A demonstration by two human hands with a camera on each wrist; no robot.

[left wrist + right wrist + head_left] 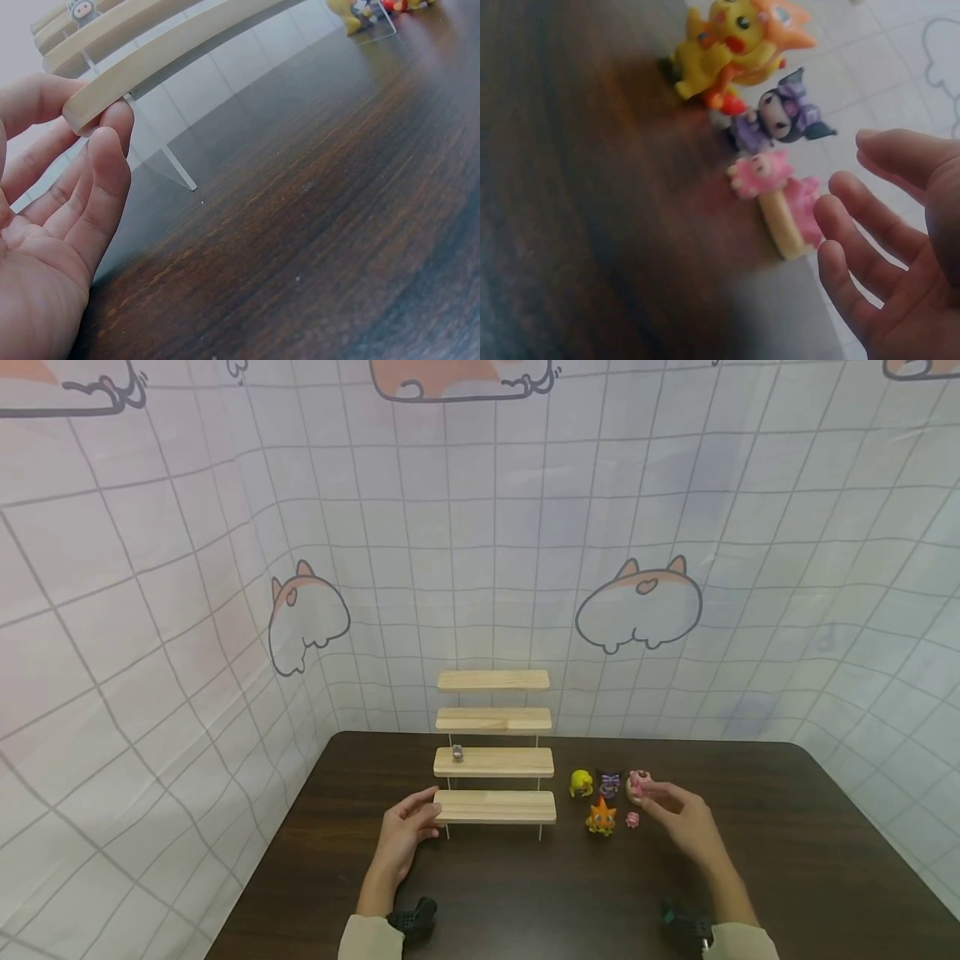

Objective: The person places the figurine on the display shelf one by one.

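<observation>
My left hand (pixel 402 835) pinches the left end of the lowest wooden shelf board (pixel 495 807) of a stepped display rack. Close up in the left wrist view, thumb and fingers hold that board's end. A small grey figurine (pixel 457 753) stands at the left of the second board from the bottom. My right hand (pixel 686 822) is beside a pink and cream figurine (pixel 638 785), its fingers loosely bent with nothing between them in the right wrist view. Nearest to that figurine are a small pink figurine (pixel 633 819) and a purple and black figurine (pixel 609 785).
A yellow figurine (pixel 581 783) and an orange spiky figurine (pixel 601 817) stand right of the rack on the dark wooden table (pixel 487 893). Behind the table hangs a white gridded cloth (pixel 480 610) with corgi drawings. Clear legs (pixel 178 166) hold up the boards.
</observation>
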